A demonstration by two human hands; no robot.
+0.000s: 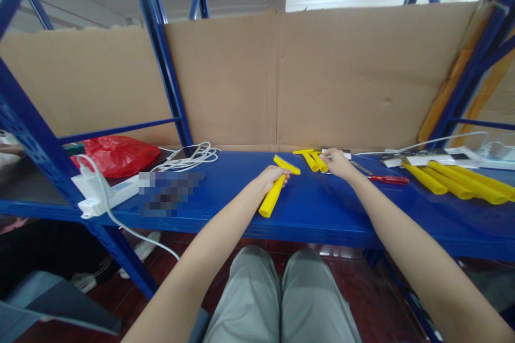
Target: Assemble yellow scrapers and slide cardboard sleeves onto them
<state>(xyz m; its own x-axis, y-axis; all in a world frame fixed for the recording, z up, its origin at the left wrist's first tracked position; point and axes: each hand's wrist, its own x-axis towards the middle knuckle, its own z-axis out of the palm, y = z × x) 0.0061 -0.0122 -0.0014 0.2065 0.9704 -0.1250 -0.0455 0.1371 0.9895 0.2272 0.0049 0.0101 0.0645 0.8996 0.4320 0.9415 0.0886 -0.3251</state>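
My left hand (277,176) is closed round a yellow T-shaped piece (272,197), whose wide tube end points down toward the table's front edge. Farther right, my right hand (335,161) reaches to the back of the blue table, beside two more yellow tube pieces (314,161) with a crossbar at their far end. Its fingertips are too small to make out, so what they hold, if anything, is unclear. A screwdriver with a red handle (389,179) lies just right of my right hand, near a thin metal tool.
Several yellow tubes (470,185) lie at the right. On the left are a white power strip (120,193), a coiled white cable (193,157) and a red plastic bag (120,155). Cardboard (322,80) stands along the back between blue posts. A person's dark-clothed leg shows lower left.
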